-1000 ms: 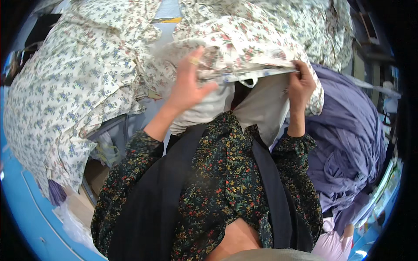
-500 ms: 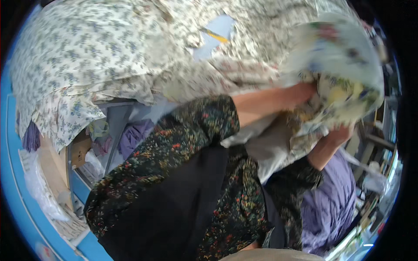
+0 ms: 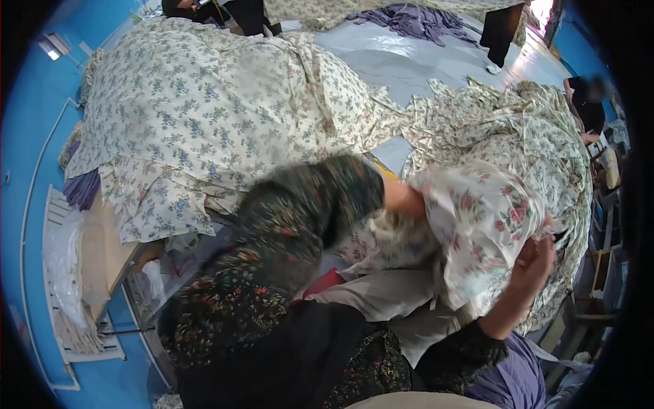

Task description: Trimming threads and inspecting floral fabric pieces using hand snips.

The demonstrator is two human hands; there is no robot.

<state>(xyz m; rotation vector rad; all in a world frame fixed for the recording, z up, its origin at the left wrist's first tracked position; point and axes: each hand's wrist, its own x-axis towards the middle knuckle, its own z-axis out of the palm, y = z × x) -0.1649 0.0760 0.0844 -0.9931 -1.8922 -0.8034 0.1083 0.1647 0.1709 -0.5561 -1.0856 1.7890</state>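
A white cloth with red roses [image 3: 487, 218] is bunched and lifted in front of me, partly blurred. My left hand [image 3: 409, 200] reaches into its near left side; the fabric hides the fingers. On the cloth's right edge, the bent fingers of my right hand [image 3: 535, 262] close on the fabric. Beneath and beside it lies a large heap of cream floral cloth [image 3: 504, 129]. Pale plain fabric [image 3: 381, 293] rests across my lap, with a small red piece [image 3: 323, 281] beside it.
A broad blue-flowered cloth [image 3: 177, 116] drapes over the table at left. Purple fabric [image 3: 415, 24] lies on the far grey tabletop [image 3: 381, 58]; more purple cloth [image 3: 511, 375] is at lower right. Another person [image 3: 587, 102] is at far right. A white rack [image 3: 65, 273] stands at lower left.
The view has tilted up, showing the far tabletop and other people. The cloth in my hands has swung lower, and its red-rose side now faces me.
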